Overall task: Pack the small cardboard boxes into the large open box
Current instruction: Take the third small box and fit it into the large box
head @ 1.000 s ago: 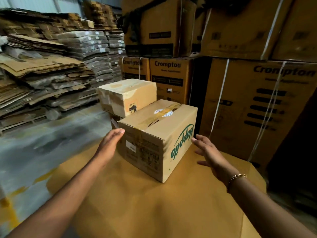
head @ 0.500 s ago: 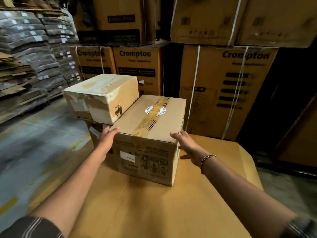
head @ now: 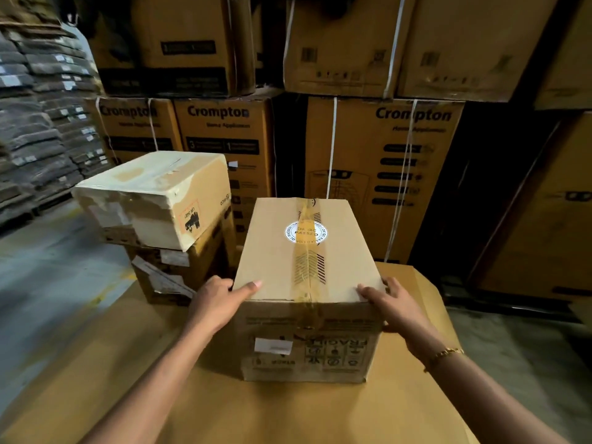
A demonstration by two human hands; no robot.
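Stacks of flattened cardboard (head: 38, 139), far left: blurred, uncounted. Small boxes, three: one pale taped box (head: 150, 193) atop one darker box (head: 179, 274), labels unreadable; one sealed box (head: 304, 251), QC sticker, centre, standing on a broad cardboard surface (head: 288, 411). Hands, two, apart: left hand (head: 215, 299) and right hand (head: 397, 307) each grip a near top corner, fingers partly hidden. Crompton cartons (head: 224, 136) behind: three lettered.

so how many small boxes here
3: a taped box held between the left hand and right hand; a pale box to its left, stacked on a darker box. More may be hidden.
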